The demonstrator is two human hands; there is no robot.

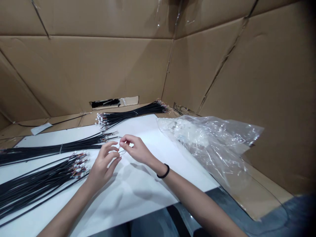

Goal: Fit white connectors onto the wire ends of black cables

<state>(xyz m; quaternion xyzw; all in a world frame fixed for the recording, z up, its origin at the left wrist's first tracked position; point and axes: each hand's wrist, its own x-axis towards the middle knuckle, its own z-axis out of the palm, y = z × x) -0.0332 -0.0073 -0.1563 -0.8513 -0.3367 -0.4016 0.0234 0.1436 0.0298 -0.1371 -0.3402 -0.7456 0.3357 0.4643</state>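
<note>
Over the white sheet my two hands meet at thin orange and dark wires. My right hand, with a black band round its wrist, pinches these wires between thumb and fingertips. My left hand curls its fingers and thumb round the wires from the left; the exact contact is too small to make out. Just behind the hands lies a tied bundle of black cables with bare wire ends. Left of my left hand, another bundle of black cables ends in small white connectors.
A third tied cable bundle lies at the back, white connectors at its left end. To the right, a clear plastic bag holds white pieces. Cardboard walls enclose the back and right. A white slip lies back left.
</note>
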